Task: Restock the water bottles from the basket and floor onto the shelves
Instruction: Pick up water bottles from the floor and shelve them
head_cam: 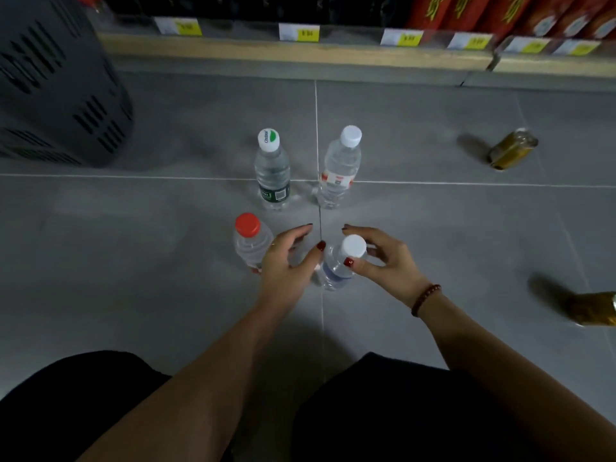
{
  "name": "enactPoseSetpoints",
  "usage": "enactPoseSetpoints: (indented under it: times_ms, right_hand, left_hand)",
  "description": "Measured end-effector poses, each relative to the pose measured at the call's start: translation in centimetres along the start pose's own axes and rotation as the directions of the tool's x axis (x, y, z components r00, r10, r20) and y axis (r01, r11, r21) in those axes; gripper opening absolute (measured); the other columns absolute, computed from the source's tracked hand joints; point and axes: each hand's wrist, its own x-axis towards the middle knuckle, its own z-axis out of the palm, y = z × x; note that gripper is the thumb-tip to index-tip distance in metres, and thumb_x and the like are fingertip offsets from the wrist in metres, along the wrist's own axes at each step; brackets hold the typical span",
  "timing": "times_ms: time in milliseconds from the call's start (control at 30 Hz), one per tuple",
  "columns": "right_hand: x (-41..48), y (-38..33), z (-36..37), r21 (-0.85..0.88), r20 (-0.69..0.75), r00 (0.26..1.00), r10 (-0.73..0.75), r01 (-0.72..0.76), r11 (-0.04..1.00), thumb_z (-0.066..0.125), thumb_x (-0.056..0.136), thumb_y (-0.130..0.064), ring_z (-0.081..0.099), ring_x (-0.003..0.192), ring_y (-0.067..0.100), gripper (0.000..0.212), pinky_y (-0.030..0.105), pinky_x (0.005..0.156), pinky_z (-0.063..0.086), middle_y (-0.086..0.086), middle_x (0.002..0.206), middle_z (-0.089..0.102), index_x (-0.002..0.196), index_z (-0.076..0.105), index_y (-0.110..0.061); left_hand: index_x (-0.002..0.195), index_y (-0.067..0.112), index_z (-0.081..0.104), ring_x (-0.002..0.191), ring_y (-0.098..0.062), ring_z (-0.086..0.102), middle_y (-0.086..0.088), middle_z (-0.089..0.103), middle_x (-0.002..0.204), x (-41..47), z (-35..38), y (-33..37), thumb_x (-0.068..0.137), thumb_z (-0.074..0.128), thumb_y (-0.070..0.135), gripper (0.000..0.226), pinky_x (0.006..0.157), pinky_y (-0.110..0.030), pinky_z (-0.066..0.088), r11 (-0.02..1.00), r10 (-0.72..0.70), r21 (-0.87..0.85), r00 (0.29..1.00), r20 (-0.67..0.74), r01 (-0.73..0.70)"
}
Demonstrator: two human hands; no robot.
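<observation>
Grey tiled floor (450,235) lies below a shelf (300,55) at the top of the frame. Four water bottles (271,168) stand at centre. Lower centre, the right hand (386,261) curls round the white-capped bottle (336,271) at its neck. The left hand (283,261), loosely curved, holds nothing beside the red-capped bottle (248,241). Best to grip under the cap and lift straight up.

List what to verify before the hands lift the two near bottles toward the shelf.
1. All four bottles upright: green-cap bottle, far white-cap bottle, red-cap bottle, near white-cap bottle: ok.
2. Caps on all four: ok.
3. Right hand grips near white-cap bottle: cannot tell; thumb sits at the neck.
4. Left hand grips red-cap bottle: not ok; open beside it.
5. Free slot on shelf: cannot tell.
6. Amber bottles off to the right, clear of the hands: ok.
</observation>
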Motion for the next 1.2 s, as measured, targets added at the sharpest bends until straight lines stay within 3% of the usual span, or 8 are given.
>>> enactPoseSetpoints:
  times_ms: [133, 333, 500, 633, 767, 900, 1033, 1200]
  right_hand:
    - [1.0, 0.5, 1.2, 0.064, -0.057, 0.998, -0.013, 0.016, 0.998, 0.065, 0.086, -0.017, 0.058, 0.108, 0.007, 0.034, 0.020, 0.091, 0.048, -0.012, 0.112, 0.062, 0.118, 0.057, -0.023]
    - [2.1, -1.8, 1.2, 0.296, -0.249, 0.967, 0.059, 0.018, 0.955, 0.059, 0.088, -0.024, 0.066, 0.091, 0.004, 0.020, 0.025, 0.078, 0.053, -0.008, 0.097, 0.069, 0.106, 0.062, -0.019]
    - [3.2, -6.0, 0.1, 0.409, -0.292, 0.952, 0.092, 0.038, 0.912, 0.052, 0.092, -0.033, 0.070, 0.083, 0.008, 0.024, 0.026, 0.063, 0.056, -0.005, 0.093, 0.073, 0.102, 0.067, -0.017]
    - [4.4, -9.7, -0.7, 0.401, -0.309, 0.944, 0.114, 0.020, 0.916, 0.056, 0.090, -0.042, 0.070, 0.081, 0.014, 0.027, 0.031, 0.061, 0.057, -0.001, 0.092, 0.074, 0.095, 0.069, -0.019]
    - [5.3, -12.8, -1.0, 0.345, -0.289, 0.950, 0.118, -0.012, 0.939, 0.059, 0.086, -0.050, 0.069, 0.083, 0.017, 0.043, 0.029, 0.061, 0.052, 0.004, 0.098, 0.072, 0.104, 0.067, -0.013]
    - [5.5, -14.6, -1.4, 0.275, -0.249, 0.963, 0.102, -0.031, 0.961, 0.057, 0.086, -0.052, 0.068, 0.082, 0.016, 0.033, 0.030, 0.062, 0.053, 0.002, 0.096, 0.071, 0.097, 0.063, -0.021]
    - [5.4, -14.9, -1.9, 0.377, -0.171, 0.983, 0.061, 0.008, 0.926, 0.056, 0.083, -0.055, 0.068, 0.082, 0.021, 0.053, 0.040, 0.073, 0.058, 0.005, 0.092, 0.072, 0.108, 0.065, -0.009]
    - [6.2, -11.2, -1.0, 0.447, -0.372, 0.918, 0.138, 0.047, 0.893, 0.064, 0.089, -0.028, 0.068, 0.081, 0.020, 0.024, 0.034, 0.068, 0.057, 0.007, 0.084, 0.070, 0.097, 0.067, -0.006]
  left_hand:
    - [0.112, 0.028, 0.063, 0.113, -0.013, 0.060, 0.006, 0.066, 0.115, 1.7, 0.8, 0.1, 0.091, 0.065, 0.017, 0.024, 0.099, -0.030, 0.047, 0.992, -0.030, -0.122, 0.999, 0.031, 0.034]
    - [0.119, 0.022, 0.063, 0.098, 0.007, 0.060, 0.017, 0.066, 0.108, 1.5, 0.5, 1.5, 0.091, 0.065, 0.025, 0.027, 0.072, -0.005, 0.046, 0.943, -0.157, -0.274, 0.978, 0.136, 0.189]
    - [0.117, 0.027, 0.063, 0.105, -0.003, 0.061, 0.009, 0.067, 0.116, 1.7, -0.4, 3.4, 0.089, 0.064, 0.037, 0.030, 0.082, -0.018, 0.046, 0.960, -0.102, -0.232, 0.968, 0.228, 0.156]
    - [0.108, 0.042, 0.058, 0.102, -0.007, 0.065, 0.010, 0.068, 0.114, 1.5, -0.7, 5.2, 0.068, 0.067, 0.070, 0.050, 0.084, -0.023, 0.050, 0.974, -0.034, -0.208, 0.963, 0.268, 0.092]
    - [0.121, 0.034, 0.054, 0.079, 0.003, 0.068, 0.009, 0.069, 0.104, 1.5, -0.9, 7.1, 0.078, 0.052, 0.063, 0.052, 0.061, -0.009, 0.049, 0.967, 0.000, -0.244, 0.952, 0.306, 0.079]
    - [0.100, 0.033, 0.058, 0.057, 0.010, 0.064, 0.015, 0.066, 0.081, 1.5, -1.6, 8.2, 0.094, 0.049, 0.048, 0.019, 0.044, -0.005, 0.043, 0.942, -0.058, -0.301, 0.956, 0.286, 0.148]
    - [0.094, 0.028, 0.064, 0.056, 0.004, 0.066, 0.012, 0.072, 0.069, 2.2, -3.4, 10.6, 0.094, 0.049, 0.049, 0.027, 0.047, -0.008, 0.045, 0.953, -0.028, -0.287, 0.974, 0.224, 0.093]
    - [0.096, 0.008, 0.068, 0.061, -0.022, 0.067, -0.009, 0.071, 0.073, 4.5, -7.8, 13.7, 0.085, 0.046, 0.070, 0.067, 0.068, -0.033, 0.054, 0.943, 0.004, -0.326, 0.978, 0.209, 0.066]
